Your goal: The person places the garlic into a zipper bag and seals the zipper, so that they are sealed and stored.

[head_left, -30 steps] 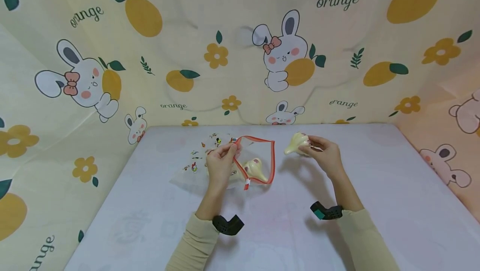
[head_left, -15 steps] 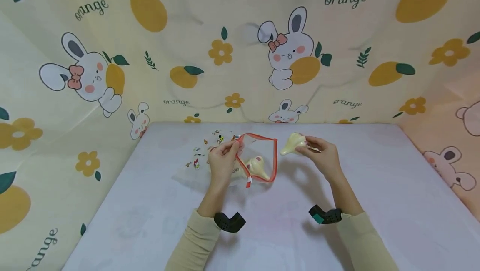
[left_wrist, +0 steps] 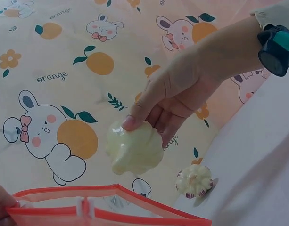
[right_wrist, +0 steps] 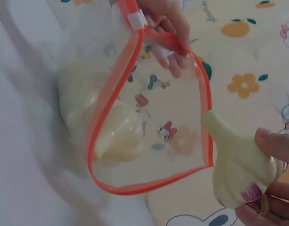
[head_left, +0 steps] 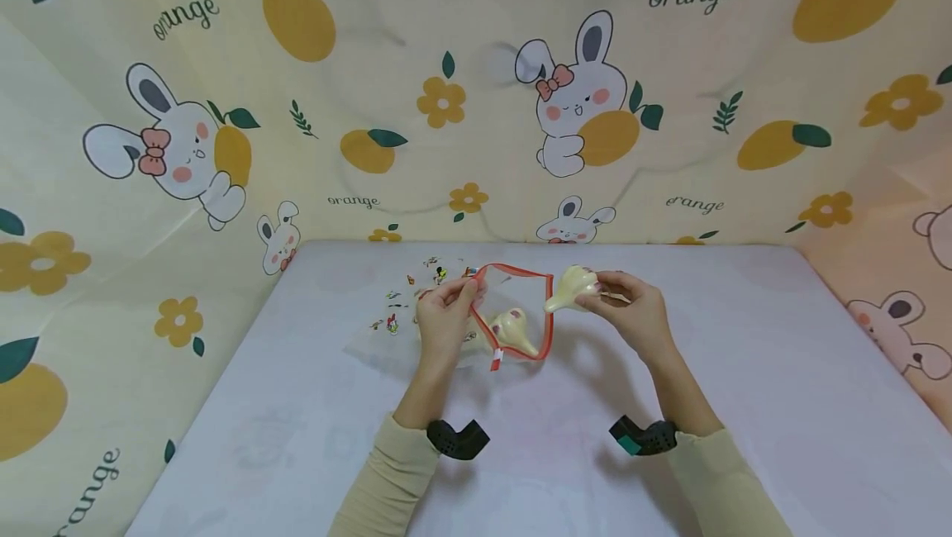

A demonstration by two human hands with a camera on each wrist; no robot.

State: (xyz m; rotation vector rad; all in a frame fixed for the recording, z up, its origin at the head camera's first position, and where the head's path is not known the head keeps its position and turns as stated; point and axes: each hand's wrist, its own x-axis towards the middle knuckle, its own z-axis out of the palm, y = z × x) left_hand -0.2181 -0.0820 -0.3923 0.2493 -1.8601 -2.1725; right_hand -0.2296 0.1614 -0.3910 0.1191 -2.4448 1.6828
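In the head view, the left hand (head_left: 445, 318) has its grip clamped on the red rim (head_left: 513, 269) of a clear bag (head_left: 402, 335); the right hand (head_left: 628, 306) has its grip clamped on a garlic bulb (head_left: 571, 287), and another bulb (head_left: 513, 329) lies inside the bag. The left wrist view shows a further bulb (left_wrist: 194, 181) on the tabletop (left_wrist: 271, 127). In the right wrist view, the held bulb's neck overlaps the rim; touching, I cannot tell.
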